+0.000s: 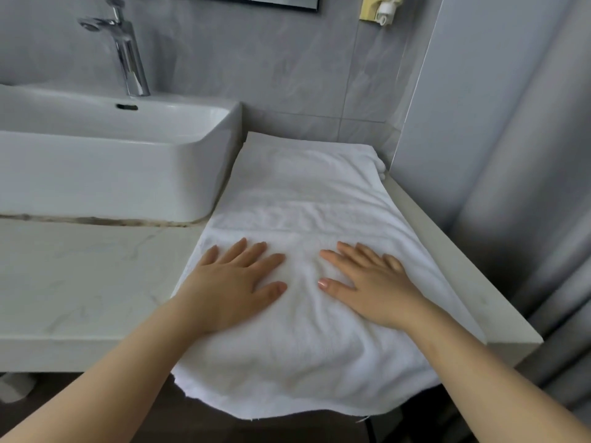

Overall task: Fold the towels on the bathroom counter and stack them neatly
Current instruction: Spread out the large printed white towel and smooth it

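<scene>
Towel: white towel (307,199) spread on the counter (96,266), near edge hanging over the front, right edge close to the wall.
Hands: left hand (235,282) and right hand (371,282) press flat, fingers straight.
Left side: sink (112,174) beside towel.

Nubby cloth towel (307,199) (matt), polished chrome faucet (128,59).

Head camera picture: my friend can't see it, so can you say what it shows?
Two hands, the left hand and the right hand, press flat on a white towel spread over a bathroom counter, its near edge hanging off the front. A white sink with a chrome faucet sits to the left.
</scene>
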Tool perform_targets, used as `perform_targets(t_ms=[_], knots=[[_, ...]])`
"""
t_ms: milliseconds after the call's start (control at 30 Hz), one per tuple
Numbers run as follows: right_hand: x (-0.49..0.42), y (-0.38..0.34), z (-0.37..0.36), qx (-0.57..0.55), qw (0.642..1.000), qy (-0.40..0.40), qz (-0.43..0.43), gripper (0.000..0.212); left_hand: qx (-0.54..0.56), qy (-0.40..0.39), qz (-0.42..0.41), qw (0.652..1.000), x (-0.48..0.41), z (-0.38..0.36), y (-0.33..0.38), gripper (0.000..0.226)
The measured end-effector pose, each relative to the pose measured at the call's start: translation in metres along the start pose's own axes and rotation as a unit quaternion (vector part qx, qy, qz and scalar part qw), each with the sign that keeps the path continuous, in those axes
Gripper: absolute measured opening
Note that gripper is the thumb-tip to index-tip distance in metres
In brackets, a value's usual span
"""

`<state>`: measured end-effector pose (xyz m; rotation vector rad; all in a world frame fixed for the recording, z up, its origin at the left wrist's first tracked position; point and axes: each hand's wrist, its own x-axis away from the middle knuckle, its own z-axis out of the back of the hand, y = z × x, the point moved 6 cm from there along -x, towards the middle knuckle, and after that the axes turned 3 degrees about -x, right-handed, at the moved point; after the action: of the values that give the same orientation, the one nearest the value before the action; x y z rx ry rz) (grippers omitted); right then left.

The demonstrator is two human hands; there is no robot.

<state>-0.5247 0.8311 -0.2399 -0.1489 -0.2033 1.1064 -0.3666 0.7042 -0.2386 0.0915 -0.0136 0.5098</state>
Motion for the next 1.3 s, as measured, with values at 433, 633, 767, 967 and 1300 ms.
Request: perform_targets(t_ms=[433, 633, 767, 967, 1300], knots=[[0.055, -0.018, 0.017, -0.121, 0.979, 0.096, 0.136, 0.069, 0.073, 0.230, -0.068, 0.968, 0.008, 0.030, 0.006, 0.037], [0.067, -0.017, 0.005, -0.039, 0.987, 0.050, 0.149, 0.057, 0.194, 0.139, -0.152, 0.959, 0.034, 0.038, 0.016, 0.015], [0.066, -0.018, 0.004, -0.042, 0.985, 0.069, 0.151, 0.043, 0.147, 0.057, -0.190, 0.969, 0.049, 0.027, 0.017, 0.060], [0.070, -0.022, 0.007, -0.071, 0.978, 0.081, 0.181, 0.040, 0.098, 0.096, -0.171, 0.976, 0.055, 0.023, 0.011, 0.049], [0.055, -0.021, 0.041, -0.261, 0.950, 0.108, 0.131, 0.011, 0.169, 0.079, -0.140, 0.972, 0.034, 0.065, 0.009, 0.014]])
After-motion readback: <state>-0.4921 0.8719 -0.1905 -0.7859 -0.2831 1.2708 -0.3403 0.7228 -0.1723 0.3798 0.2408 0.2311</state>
